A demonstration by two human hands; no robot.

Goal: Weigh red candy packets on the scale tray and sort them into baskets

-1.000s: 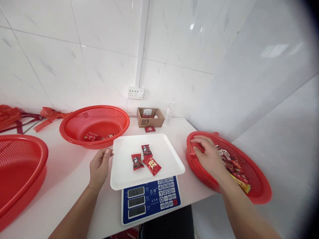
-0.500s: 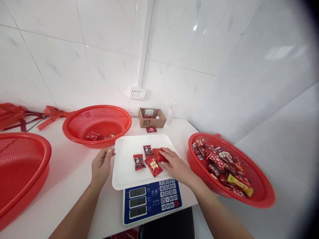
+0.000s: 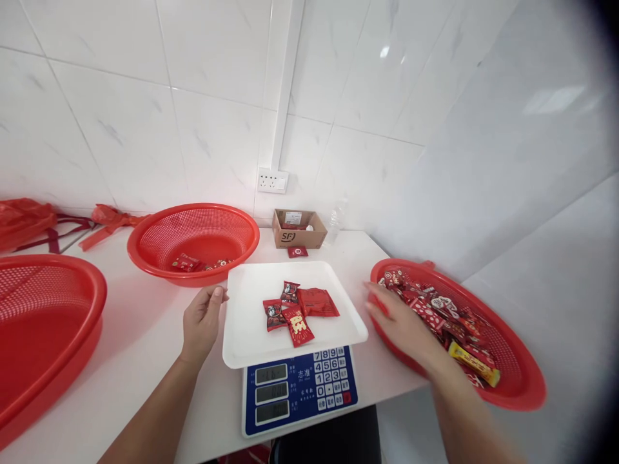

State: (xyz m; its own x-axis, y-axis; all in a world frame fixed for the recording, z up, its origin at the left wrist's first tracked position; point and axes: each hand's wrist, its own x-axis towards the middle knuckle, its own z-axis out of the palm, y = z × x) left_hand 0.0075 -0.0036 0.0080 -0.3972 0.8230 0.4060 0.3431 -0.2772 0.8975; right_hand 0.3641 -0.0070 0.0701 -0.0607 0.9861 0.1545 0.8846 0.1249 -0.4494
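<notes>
Head view: the right hand (image 3: 399, 322) hangs to the right of the white tray (image 3: 348, 328), its blurred fingers at the near-tray rim of the right basket (image 3: 530, 386). Thumb and fingers look parted, with red showing between; I cannot tell whether that is a packet or the rim. The basket's heap of wrapped snacks (image 3: 430, 309) lies just past these fingers, on the side away from the tray, far nearer this hand than the other. In it a yellow bar (image 3: 474, 364) points its long axis away from the tray and toward the person.

The left hand (image 3: 202, 322), fingers curled and thumb against them, is at the tray's left edge; contact is unclear.

On the tray, two small dark-red packets (image 3: 274, 315), a gold-lettered packet (image 3: 298, 327) and a larger red packet (image 3: 319, 303) lie clustered, the last lengthwise left to right. The scale (image 3: 300, 393) shows on the tray's near side. Beyond the tray's left corner, the mesh basket (image 3: 159, 235) holds a few packets; straight beyond, the cardboard box (image 3: 302, 240) holds some red things.
</notes>
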